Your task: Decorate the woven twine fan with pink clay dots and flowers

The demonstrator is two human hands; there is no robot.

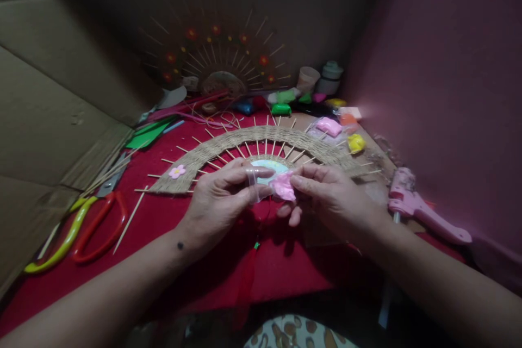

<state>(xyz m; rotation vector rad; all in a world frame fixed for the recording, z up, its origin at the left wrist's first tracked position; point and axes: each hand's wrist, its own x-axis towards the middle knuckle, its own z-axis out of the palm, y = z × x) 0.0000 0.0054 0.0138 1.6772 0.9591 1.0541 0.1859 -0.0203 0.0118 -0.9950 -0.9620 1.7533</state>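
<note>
My left hand (224, 191) pinches a piece of clear plastic (253, 185) between thumb and fingers. Right beside it, a soft, crumpled pink lump like modelling clay (283, 186) is gripped by the fingertips of my right hand (322, 187). Whether the plastic wraps the lump I cannot tell. Beyond both hands lies an arched woven fan (228, 141) with thin sticks poking out. A pink flower (177, 172) sits on its left end. Partly hidden behind my fingers is a pale blue piece (269, 164) at the fan's centre.
Scissors (110, 223) with red and yellow handles lie at left, a pink glue gun (428, 212) at right. Pink (329, 126), yellow (356, 143) and green packets (281, 109) are at the back. Another fan (222, 81) with red flowers leans behind. Cardboard (61, 92) walls the left side.
</note>
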